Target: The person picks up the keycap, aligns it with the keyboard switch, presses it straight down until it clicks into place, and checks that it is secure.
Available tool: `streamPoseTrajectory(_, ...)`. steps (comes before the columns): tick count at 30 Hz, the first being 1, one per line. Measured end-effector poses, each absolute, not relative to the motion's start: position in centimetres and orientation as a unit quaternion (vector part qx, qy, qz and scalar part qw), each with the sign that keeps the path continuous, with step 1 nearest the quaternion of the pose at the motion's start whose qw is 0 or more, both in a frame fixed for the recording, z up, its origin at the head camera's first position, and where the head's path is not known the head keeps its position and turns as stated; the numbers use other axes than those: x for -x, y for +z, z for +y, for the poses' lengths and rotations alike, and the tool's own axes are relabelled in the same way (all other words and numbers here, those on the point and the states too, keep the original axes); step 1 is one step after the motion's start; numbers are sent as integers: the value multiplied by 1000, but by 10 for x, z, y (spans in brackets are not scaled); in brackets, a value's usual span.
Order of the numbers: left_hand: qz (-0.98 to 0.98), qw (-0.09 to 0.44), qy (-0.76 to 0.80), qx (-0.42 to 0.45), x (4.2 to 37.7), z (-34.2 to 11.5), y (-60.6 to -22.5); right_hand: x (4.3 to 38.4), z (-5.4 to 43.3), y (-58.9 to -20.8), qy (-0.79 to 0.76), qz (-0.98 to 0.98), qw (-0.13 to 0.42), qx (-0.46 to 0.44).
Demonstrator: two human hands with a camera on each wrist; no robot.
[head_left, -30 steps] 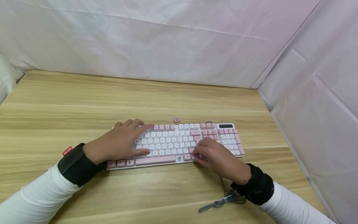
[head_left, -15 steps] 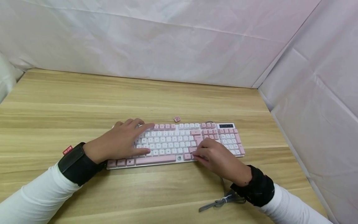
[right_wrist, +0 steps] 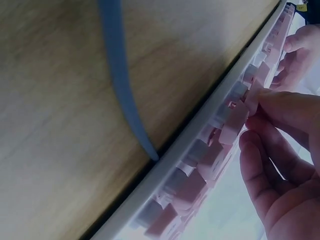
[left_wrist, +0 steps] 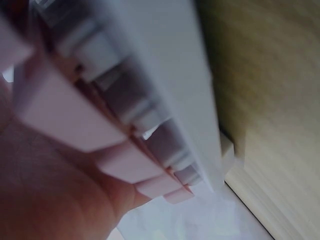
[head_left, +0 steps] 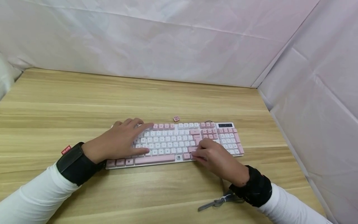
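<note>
A pink and white keyboard [head_left: 155,159] lies on the wooden table. My left hand [head_left: 118,141] rests across its left part, fingers spread toward the back edge and thumb over the white keys. In the left wrist view, the palm [left_wrist: 65,195] is right beside the pink keys. With thumb and fingertips, my right hand [head_left: 215,158] pinches a pink keycap [right_wrist: 254,97] in the front row, right of the middle. The hand hides several keys there in the head view. Left of those fingers, a bare key socket [head_left: 178,158] shows without a cap.
A loose pink keycap [head_left: 176,119] lies just behind the keyboard. A grey cable [head_left: 221,200], tied in a bundle, lies on the table [head_left: 126,199] below the right wrist. Pale cloth walls [head_left: 156,46] stand at the back and right.
</note>
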State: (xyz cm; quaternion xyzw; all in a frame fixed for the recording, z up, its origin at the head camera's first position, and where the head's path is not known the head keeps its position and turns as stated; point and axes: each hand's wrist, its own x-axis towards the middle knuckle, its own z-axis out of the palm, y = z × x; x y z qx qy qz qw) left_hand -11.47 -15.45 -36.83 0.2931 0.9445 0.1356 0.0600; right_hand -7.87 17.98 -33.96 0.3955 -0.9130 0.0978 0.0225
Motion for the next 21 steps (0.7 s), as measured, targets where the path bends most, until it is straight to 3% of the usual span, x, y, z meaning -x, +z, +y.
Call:
streamPoseTrajectory(13, 942, 55, 141, -300, 114, -156, -367, 78, 181, -344, 81, -900, 37, -427)
streamPoseTrajectory(21, 944, 59, 138, -294, 114, -155, -369, 86, 175, -331, 54, -893, 13, -447)
